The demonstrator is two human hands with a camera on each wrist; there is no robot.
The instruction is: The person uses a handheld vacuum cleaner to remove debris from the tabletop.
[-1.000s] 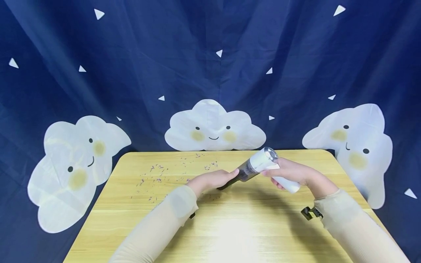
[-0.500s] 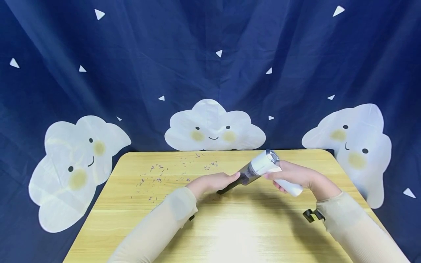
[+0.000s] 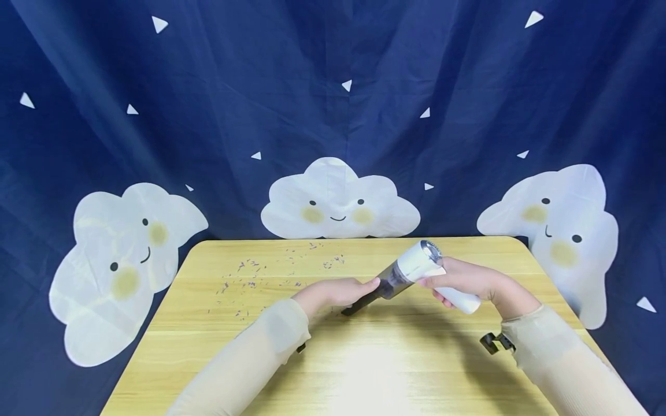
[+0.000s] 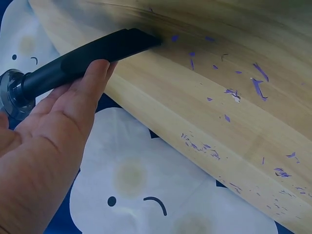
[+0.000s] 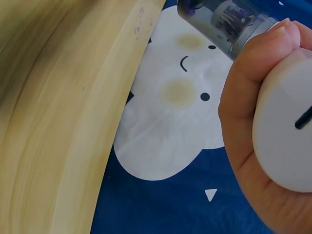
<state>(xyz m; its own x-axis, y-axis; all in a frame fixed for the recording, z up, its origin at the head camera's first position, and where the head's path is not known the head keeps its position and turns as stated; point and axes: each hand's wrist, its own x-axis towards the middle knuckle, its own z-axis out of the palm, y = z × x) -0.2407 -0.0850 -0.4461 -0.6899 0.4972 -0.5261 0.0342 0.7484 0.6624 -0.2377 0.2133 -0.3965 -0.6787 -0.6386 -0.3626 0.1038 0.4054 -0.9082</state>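
Note:
A white handheld vacuum cleaner [image 3: 418,263] slants over the middle of the table, its dark nozzle pointing down and left. My right hand [image 3: 468,278] grips its white handle [image 5: 285,129], seen end-on in the right wrist view. Bits show inside the clear dust cup [image 5: 231,22]. With my left hand [image 3: 337,292] I hold the black crevice nozzle [image 4: 83,58], fingers passing beneath and behind it. The nozzle tip is close to the tabletop; contact is unclear. Purple paper scraps [image 4: 258,89] lie scattered past the tip.
The wooden table [image 3: 333,346] has more purple scraps across its far left part, several near the far edge. Behind it hangs a dark blue curtain [image 3: 291,86] with white clouds. A small black clip [image 3: 489,343] sits at the right cuff.
The vacuum cleaner and both hands have shifted slightly toward me. Its nozzle tip has slid a little nearer and left. Both hands keep their holds.

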